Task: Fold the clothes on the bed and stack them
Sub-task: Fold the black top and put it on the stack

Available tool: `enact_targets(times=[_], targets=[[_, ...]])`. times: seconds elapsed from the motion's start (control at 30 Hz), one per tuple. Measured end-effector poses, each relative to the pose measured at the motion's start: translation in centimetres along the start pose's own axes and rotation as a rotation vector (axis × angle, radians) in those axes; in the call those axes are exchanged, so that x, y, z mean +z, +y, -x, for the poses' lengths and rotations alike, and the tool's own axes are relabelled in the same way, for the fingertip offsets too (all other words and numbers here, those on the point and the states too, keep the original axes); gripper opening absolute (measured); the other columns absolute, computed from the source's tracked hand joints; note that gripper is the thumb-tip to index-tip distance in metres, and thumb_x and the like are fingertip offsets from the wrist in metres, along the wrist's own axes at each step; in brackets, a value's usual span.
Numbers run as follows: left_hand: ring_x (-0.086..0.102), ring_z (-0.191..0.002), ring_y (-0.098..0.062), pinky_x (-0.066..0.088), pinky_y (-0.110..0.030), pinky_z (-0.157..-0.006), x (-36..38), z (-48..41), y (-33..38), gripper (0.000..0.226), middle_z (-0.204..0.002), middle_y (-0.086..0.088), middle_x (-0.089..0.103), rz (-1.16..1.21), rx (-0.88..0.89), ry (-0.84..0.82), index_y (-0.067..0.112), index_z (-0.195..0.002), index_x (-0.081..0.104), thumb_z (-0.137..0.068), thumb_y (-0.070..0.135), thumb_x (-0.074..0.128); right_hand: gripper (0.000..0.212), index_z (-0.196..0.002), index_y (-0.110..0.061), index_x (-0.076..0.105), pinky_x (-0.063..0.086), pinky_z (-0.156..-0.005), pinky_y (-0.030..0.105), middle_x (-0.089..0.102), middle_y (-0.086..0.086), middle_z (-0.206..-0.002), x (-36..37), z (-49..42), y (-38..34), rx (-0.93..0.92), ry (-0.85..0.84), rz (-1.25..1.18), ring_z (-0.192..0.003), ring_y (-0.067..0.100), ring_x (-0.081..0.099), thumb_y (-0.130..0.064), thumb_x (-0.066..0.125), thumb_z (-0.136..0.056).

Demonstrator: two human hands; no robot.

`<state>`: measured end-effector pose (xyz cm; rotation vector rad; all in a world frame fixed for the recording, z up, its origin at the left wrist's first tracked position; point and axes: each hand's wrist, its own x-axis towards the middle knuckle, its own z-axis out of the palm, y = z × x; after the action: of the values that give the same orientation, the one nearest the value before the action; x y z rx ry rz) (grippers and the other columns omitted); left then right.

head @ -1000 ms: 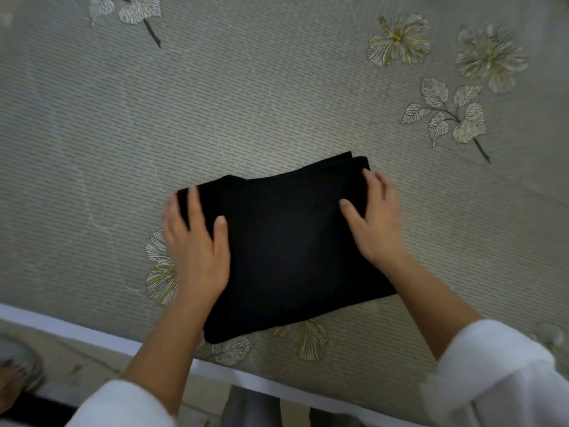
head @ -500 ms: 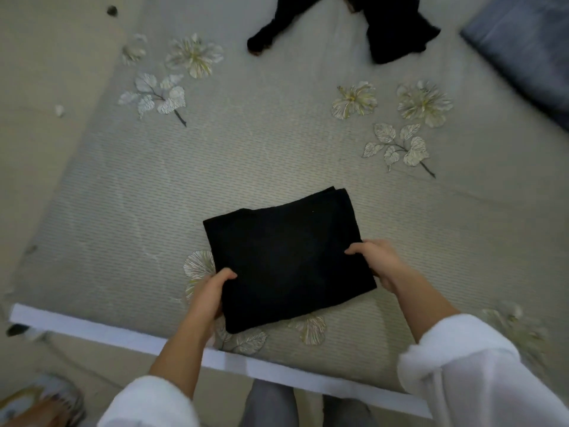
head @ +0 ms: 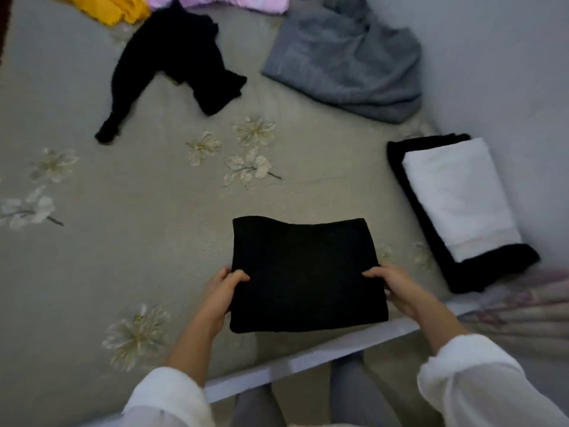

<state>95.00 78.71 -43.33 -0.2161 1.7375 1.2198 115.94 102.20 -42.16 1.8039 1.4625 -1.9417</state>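
Observation:
A folded black garment (head: pixel 303 272) is held just above the near edge of the bed (head: pixel 154 211). My left hand (head: pixel 223 291) grips its left edge, thumb on top. Gripping the right edge is my right hand (head: pixel 392 285), thumb also on top. To the right, against the wall, lies a stack: a folded white garment (head: pixel 458 195) on a folded black one (head: pixel 480 272). Unfolded clothes lie at the far side: a black piece (head: pixel 172 57), a grey piece (head: pixel 348 57), a yellow one (head: pixel 104 7) and a pink one (head: pixel 231 1).
The bed cover is grey-green with embroidered flowers (head: pixel 246 161). A pale wall (head: pixel 508 72) bounds the bed on the right. The white bed frame edge (head: pixel 308 359) runs along the near side, with my legs below it.
My hands went from pressing flat on the folded black garment to gripping its sides and lifting it. The view swung right, bringing the stack and the unfolded clothes into sight.

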Motion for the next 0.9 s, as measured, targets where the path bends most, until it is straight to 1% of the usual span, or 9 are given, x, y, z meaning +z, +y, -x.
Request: enact_targets(times=[0.2,0.33,0.47,0.53,0.6,0.7,0.77,0.83,0.9], targets=[[0.066,-0.090,-0.022,0.050,-0.030,-0.066,15.7,-2.1,6.1,0.028,-0.104,-0.007,0.066,-0.114,0.093,-0.132,0.017,-0.115,0.058,-0.087,0.016,0.058,0.032,-0.114,-0.010,0.064,0.047,-0.098,0.046,0.067,0.009,-0.114,-14.6,-1.8,-0.8,-0.044,0.100,-0.211,-0.107,0.030,0.060,-0.005,0.057,-0.084],[0.066,-0.086,-0.025,0.050,-0.033,-0.063,27.0,-4.3,9.5,0.031,-0.103,-0.009,0.066,-0.233,0.142,-0.185,0.015,-0.118,0.056,-0.087,0.016,0.057,0.030,-0.108,-0.006,0.065,0.048,-0.091,0.046,0.066,0.016,-0.113,-23.3,-3.8,-0.7,-0.007,0.195,-0.298,-0.103,0.034,0.062,-0.004,0.057,-0.079],[0.063,-0.071,-0.019,0.047,-0.024,-0.050,37.2,-6.6,12.8,0.029,-0.094,-0.006,0.065,-0.363,0.208,-0.249,0.014,-0.119,0.056,-0.090,0.010,0.052,0.024,-0.099,-0.006,0.066,0.048,-0.083,0.042,0.067,0.017,-0.108,-30.2,-5.5,-0.7,0.016,0.261,-0.448,-0.102,0.036,0.063,-0.005,0.060,-0.076],[0.061,-0.065,-0.020,0.047,-0.023,-0.048,41.3,-7.7,14.7,0.026,-0.088,-0.007,0.066,-0.436,0.253,-0.280,0.016,-0.116,0.056,-0.092,0.008,0.050,0.024,-0.104,-0.004,0.065,0.049,-0.086,0.042,0.067,0.016,-0.108,-32.1,-6.5,-0.5,0.015,0.288,-0.516,-0.102,0.033,0.063,-0.005,0.059,-0.080],[0.060,-0.066,-0.021,0.047,-0.025,-0.053,45.4,-9.2,16.7,0.024,-0.085,-0.008,0.066,-0.539,0.318,-0.314,0.017,-0.114,0.057,-0.093,0.008,0.050,0.023,-0.107,-0.007,0.064,0.051,-0.090,0.041,0.067,0.013,-0.110,-33.7,-8.0,-0.4,0.013,0.300,-0.592,-0.103,0.030,0.064,-0.005,0.058,-0.085],[0.063,-0.071,-0.018,0.051,-0.027,-0.064,50.3,-11.6,19.7,0.032,-0.089,-0.001,0.065,-0.698,0.428,-0.339,0.022,-0.123,0.055,-0.093,0.011,0.052,0.025,-0.108,-0.016,0.062,0.053,-0.083,0.037,0.067,0.008,-0.111,-34.8,-10.3,-0.5,0.009,0.294,-0.677,-0.103,0.026,0.063,-0.004,0.059,-0.087],[0.065,-0.082,-0.022,0.053,-0.033,-0.078,53.1,-13.9,21.5,0.041,-0.102,0.000,0.066,-0.806,0.485,-0.339,0.024,-0.130,0.054,-0.089,0.023,0.057,0.027,-0.110,-0.019,0.061,0.053,-0.077,0.034,0.067,0.006,-0.109,-35.1,-11.5,-0.8,0.011,0.286,-0.742,-0.102,0.025,0.063,-0.003,0.060,-0.088],[0.065,-0.094,-0.024,0.048,-0.046,-0.095,55.4,-16.5,22.8,0.046,-0.108,0.001,0.068,-0.906,0.546,-0.317,0.032,-0.126,0.057,-0.080,0.038,0.058,0.027,-0.109,-0.021,0.061,0.053,-0.078,0.035,0.068,0.005,-0.109,-35.0,-12.9,-1.2,0.006,0.267,-0.804,-0.103,0.025,0.064,-0.004,0.061,-0.089],[0.063,-0.099,-0.023,0.042,-0.051,-0.101,57.3,-18.7,23.3,0.044,-0.107,0.002,0.068,-0.952,0.595,-0.275,0.035,-0.121,0.059,-0.077,0.039,0.056,0.027,-0.112,-0.021,0.061,0.054,-0.081,0.037,0.069,0.005,-0.110,-34.7,-14.3,-1.3,0.008,0.249,-0.833,-0.103,0.026,0.065,-0.006,0.061,-0.090]])
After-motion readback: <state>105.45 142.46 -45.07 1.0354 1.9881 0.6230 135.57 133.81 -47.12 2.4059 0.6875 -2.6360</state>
